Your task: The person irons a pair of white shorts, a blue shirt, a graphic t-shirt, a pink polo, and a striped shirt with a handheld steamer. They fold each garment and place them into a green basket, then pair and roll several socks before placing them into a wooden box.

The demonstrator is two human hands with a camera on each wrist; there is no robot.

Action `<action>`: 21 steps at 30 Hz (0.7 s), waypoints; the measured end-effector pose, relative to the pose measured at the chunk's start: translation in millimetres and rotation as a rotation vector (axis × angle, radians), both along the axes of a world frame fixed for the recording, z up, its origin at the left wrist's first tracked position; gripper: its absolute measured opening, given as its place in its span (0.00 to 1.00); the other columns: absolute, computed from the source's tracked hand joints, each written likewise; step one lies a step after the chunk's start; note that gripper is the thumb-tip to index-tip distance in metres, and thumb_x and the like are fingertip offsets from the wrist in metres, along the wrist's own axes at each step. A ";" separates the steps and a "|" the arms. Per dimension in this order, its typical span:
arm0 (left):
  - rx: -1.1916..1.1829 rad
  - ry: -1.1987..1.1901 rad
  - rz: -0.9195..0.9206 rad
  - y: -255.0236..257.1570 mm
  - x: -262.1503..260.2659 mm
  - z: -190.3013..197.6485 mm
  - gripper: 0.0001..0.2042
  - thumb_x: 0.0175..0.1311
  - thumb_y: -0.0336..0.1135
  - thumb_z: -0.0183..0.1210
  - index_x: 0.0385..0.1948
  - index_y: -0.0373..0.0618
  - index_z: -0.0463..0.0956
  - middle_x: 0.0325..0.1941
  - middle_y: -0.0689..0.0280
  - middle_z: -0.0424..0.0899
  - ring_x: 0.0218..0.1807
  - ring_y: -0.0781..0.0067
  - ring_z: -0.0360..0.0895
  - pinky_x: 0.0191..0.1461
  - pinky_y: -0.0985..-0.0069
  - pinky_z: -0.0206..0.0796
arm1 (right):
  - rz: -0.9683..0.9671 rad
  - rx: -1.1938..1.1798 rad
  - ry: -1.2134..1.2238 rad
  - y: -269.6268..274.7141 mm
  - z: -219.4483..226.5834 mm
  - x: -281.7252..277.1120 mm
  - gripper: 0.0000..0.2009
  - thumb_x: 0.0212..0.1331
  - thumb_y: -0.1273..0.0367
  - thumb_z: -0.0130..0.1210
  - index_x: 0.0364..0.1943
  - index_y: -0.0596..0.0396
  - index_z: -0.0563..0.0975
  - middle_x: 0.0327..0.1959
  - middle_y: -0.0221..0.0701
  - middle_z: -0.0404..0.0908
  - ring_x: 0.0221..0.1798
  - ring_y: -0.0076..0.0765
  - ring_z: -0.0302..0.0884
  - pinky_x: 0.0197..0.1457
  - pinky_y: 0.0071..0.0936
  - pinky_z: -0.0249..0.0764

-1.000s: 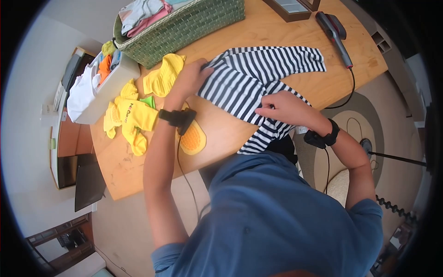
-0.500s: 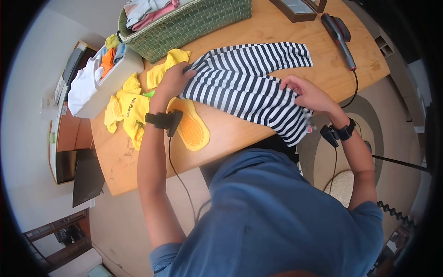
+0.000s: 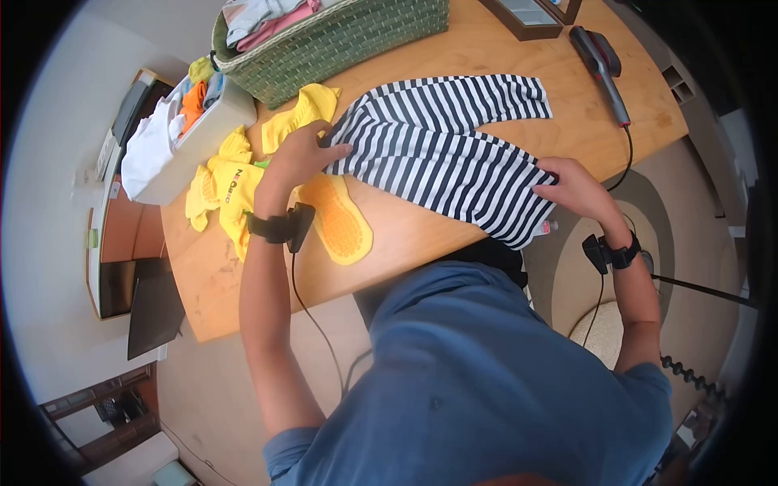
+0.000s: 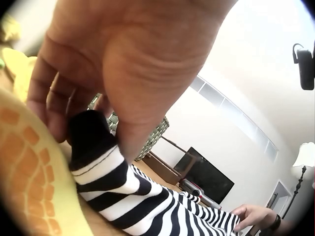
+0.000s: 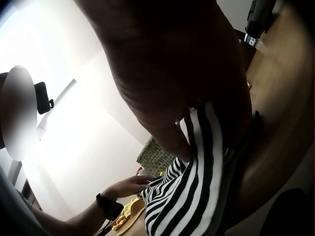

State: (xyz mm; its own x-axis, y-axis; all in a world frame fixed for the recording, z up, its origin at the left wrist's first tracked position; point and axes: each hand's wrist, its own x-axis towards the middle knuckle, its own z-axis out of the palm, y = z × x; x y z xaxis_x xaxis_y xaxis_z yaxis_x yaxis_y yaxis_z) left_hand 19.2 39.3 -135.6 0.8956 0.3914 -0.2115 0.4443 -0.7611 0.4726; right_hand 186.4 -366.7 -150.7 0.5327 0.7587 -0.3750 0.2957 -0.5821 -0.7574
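Note:
Striped trousers (image 3: 429, 166) in dark and white lie stretched over the table, one leg farther back, the nearer one reaching the front edge. My left hand (image 3: 301, 158) grips them at the waist end; in the left wrist view the dark band (image 4: 91, 130) sits between thumb and fingers. At the bottom of the nearer leg, my right hand (image 3: 577, 190) pinches the striped cloth (image 5: 202, 147) between thumb and fingers. Just left of the trousers, under my left wrist, lies a flat yellow piece (image 3: 344, 231) with an orange dotted pattern.
More yellow clothing (image 3: 231, 190) with dark lettering lies on the left. A green woven basket (image 3: 340, 57) and a white bin (image 3: 219, 134), both with clothes inside, stand at the back left. At the back right are a corded handheld appliance (image 3: 604, 77) and a brown box (image 3: 527, 28).
My right hand has moved right and taken the nearer leg's end, drawing it out straight and apart from the other leg. My left hand has shifted left with the waist.

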 end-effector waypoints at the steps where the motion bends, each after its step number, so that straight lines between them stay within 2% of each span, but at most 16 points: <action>1: 0.013 -0.043 -0.003 -0.6 -2.1 -2.0 0.27 0.57 0.49 0.67 0.51 0.36 0.77 0.42 0.50 0.84 0.44 0.56 0.83 0.49 0.67 0.73 | -0.020 0.072 0.050 -2.7 0.5 -0.2 0.12 0.58 0.73 0.59 0.45 0.63 0.77 0.37 0.27 0.78 0.39 0.22 0.74 0.45 0.23 0.72; 2: 0.027 -0.087 -0.009 0.1 -3.6 -4.4 0.26 0.57 0.48 0.68 0.50 0.37 0.78 0.42 0.50 0.84 0.43 0.56 0.83 0.48 0.67 0.73 | -0.043 0.146 0.098 -5.8 0.3 1.0 0.12 0.59 0.72 0.59 0.45 0.64 0.77 0.37 0.27 0.79 0.39 0.22 0.74 0.45 0.24 0.73; 3: 0.100 -0.204 -0.034 5.1 -2.9 -15.3 0.24 0.56 0.47 0.69 0.48 0.37 0.79 0.39 0.53 0.84 0.41 0.56 0.82 0.47 0.66 0.73 | -0.034 0.253 0.075 -9.5 -4.9 4.8 0.09 0.63 0.71 0.58 0.45 0.61 0.77 0.37 0.22 0.77 0.40 0.17 0.71 0.45 0.20 0.71; 6: 0.226 -0.403 -0.102 4.3 1.2 -25.6 0.22 0.55 0.45 0.69 0.45 0.38 0.80 0.35 0.55 0.83 0.38 0.57 0.81 0.44 0.66 0.72 | -0.110 0.403 0.147 -12.0 1.1 6.0 0.09 0.64 0.71 0.59 0.46 0.57 0.77 0.38 0.20 0.78 0.42 0.14 0.72 0.46 0.18 0.70; 9: 0.003 -0.014 -0.018 -2.8 4.2 -20.1 0.18 0.55 0.42 0.70 0.40 0.38 0.81 0.30 0.61 0.80 0.33 0.69 0.77 0.38 0.71 0.69 | -0.347 0.604 0.450 -17.5 -5.1 6.1 0.10 0.63 0.70 0.60 0.47 0.53 0.76 0.39 0.18 0.78 0.43 0.12 0.73 0.46 0.16 0.70; 12: -0.083 -0.040 -0.035 0.7 -1.3 -28.0 0.14 0.55 0.40 0.69 0.34 0.38 0.80 0.26 0.64 0.78 0.30 0.72 0.75 0.36 0.73 0.67 | -0.443 0.635 0.493 -18.1 -15.1 -6.1 0.13 0.61 0.72 0.62 0.49 0.51 0.75 0.40 0.17 0.79 0.40 0.11 0.74 0.42 0.14 0.70; 13: -0.102 -0.044 -0.028 -1.0 -3.1 -27.4 0.12 0.56 0.37 0.68 0.30 0.38 0.78 0.26 0.65 0.77 0.30 0.75 0.74 0.35 0.74 0.67 | -0.466 0.545 0.417 -17.9 -18.6 -16.6 0.14 0.60 0.72 0.63 0.49 0.55 0.75 0.39 0.17 0.79 0.36 0.11 0.74 0.38 0.14 0.70; 16: -0.065 -0.095 -0.117 2.2 -3.9 -29.6 0.11 0.60 0.37 0.65 0.30 0.40 0.75 0.26 0.62 0.79 0.29 0.70 0.75 0.35 0.72 0.68 | -0.110 0.124 0.106 -23.7 -25.6 -26.9 0.14 0.60 0.72 0.64 0.48 0.57 0.76 0.37 0.17 0.79 0.34 0.11 0.73 0.37 0.15 0.71; 17: -0.097 -0.150 -0.094 2.3 -4.4 -28.7 0.10 0.62 0.36 0.63 0.31 0.40 0.74 0.26 0.63 0.79 0.29 0.70 0.75 0.35 0.72 0.67 | -0.096 0.035 0.221 -23.0 -24.7 -28.5 0.13 0.61 0.71 0.62 0.48 0.59 0.76 0.37 0.18 0.78 0.36 0.10 0.71 0.40 0.14 0.71; 20: -0.180 -0.304 -0.051 0.4 -4.5 -20.4 0.09 0.67 0.36 0.59 0.34 0.40 0.72 0.26 0.63 0.78 0.28 0.72 0.73 0.34 0.73 0.66 | -0.175 0.434 0.143 -14.9 -12.1 -36.3 0.11 0.64 0.71 0.60 0.47 0.58 0.76 0.39 0.19 0.76 0.39 0.12 0.70 0.42 0.15 0.70; 21: -0.201 -0.348 -0.048 -0.1 -4.3 -15.2 0.09 0.68 0.36 0.58 0.35 0.40 0.72 0.26 0.64 0.77 0.28 0.73 0.73 0.34 0.74 0.66 | -0.164 0.348 0.184 -24.8 -13.9 -21.9 0.13 0.65 0.70 0.59 0.52 0.58 0.75 0.43 0.20 0.77 0.44 0.14 0.72 0.49 0.18 0.71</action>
